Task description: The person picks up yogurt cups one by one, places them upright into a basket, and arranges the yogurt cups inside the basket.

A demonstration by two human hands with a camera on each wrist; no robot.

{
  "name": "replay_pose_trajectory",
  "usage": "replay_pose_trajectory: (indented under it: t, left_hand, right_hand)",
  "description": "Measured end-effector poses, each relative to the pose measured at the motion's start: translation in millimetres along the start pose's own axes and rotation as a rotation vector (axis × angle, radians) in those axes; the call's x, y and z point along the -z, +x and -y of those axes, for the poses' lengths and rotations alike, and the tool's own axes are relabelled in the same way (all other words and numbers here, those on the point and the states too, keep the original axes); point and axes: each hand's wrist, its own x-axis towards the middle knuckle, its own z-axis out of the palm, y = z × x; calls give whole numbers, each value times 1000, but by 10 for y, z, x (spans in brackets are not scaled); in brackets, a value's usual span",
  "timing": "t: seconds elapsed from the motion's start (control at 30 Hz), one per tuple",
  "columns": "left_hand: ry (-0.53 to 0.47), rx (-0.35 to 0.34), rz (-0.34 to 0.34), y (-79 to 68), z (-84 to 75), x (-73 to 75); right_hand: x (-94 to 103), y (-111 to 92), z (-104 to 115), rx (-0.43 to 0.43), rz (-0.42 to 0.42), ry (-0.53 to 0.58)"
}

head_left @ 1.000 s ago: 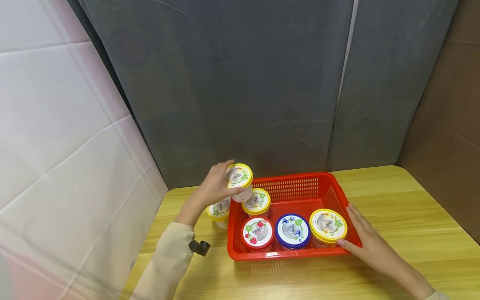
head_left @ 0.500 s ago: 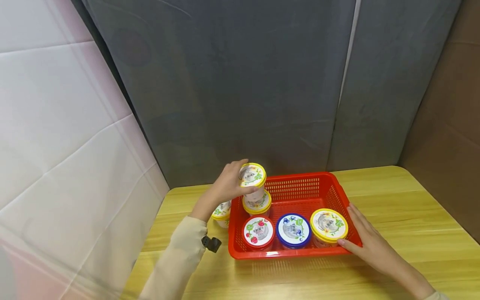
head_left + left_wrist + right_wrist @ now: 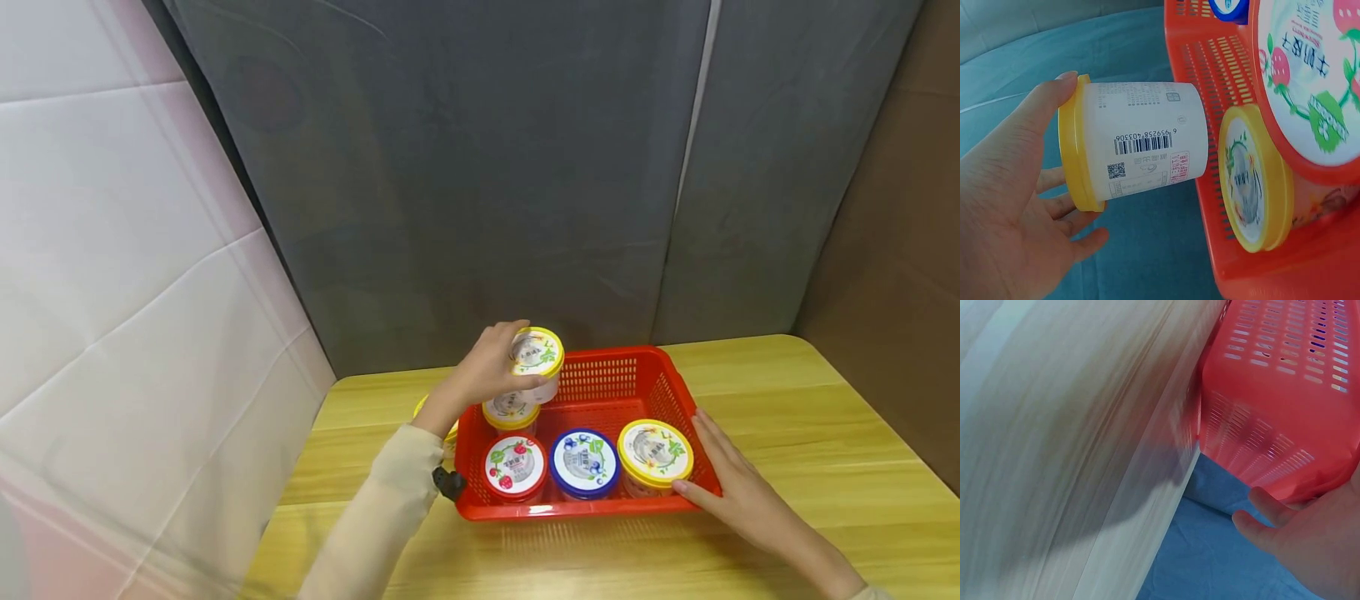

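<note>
Pinched by its yellow lid, a white paper tub (image 3: pixel 538 358) is in my left hand (image 3: pixel 487 367), over the back left of the red basket (image 3: pixel 592 510). The left wrist view shows the tub's barcoded side (image 3: pixel 1141 137), thumb on one edge of the lid and fingers on the other. Below it, inside the basket, stands another yellow-lidded tub (image 3: pixel 508 408). Along the front are a red-lidded tub (image 3: pixel 515 467), a blue-lidded tub (image 3: pixel 585 463) and a yellow-lidded tub (image 3: pixel 656 452). My right hand (image 3: pixel 738 492) grips the basket's right side, thumb over the rim, fingers along the outer wall.
One more yellow-lidded tub (image 3: pixel 452 433) stands outside the basket on the left, mostly hidden by my left wrist. The wooden table (image 3: pixel 825 433) ends at a dark grey partition (image 3: pixel 487 167) behind. A white sheet (image 3: pixel 150 292) hangs at left, a brown panel (image 3: pixel 892 275) at right.
My left hand has carried the yellow-lidded tub rightward, from the basket's left edge to over its back left part. My right hand has stayed at the basket's right side.
</note>
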Motion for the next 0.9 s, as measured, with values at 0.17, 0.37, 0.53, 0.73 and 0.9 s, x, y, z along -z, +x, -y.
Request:
replay_pose_trajectory:
  t: [0.17,0.37,0.53,0.73,0.9]
  left_hand:
    - [7,-37,15,56,-61,-56]
    - [7,-71,44,97,-113,-134]
    - [20,-104,50,129,-135,-217]
    - [34,-105,69,158,-186,-272]
    - [46,-111,72,174,-219,-300]
  right_hand:
    - [-14,-7,-2,17,-11,19]
    - [-24,-12,-5,25,-21,-5]
    - [-23,-12,-3,31,-27,3]
    - [-12,-12,13,12,-17,10]
    - [-22,-7,7,-1,-11,3]
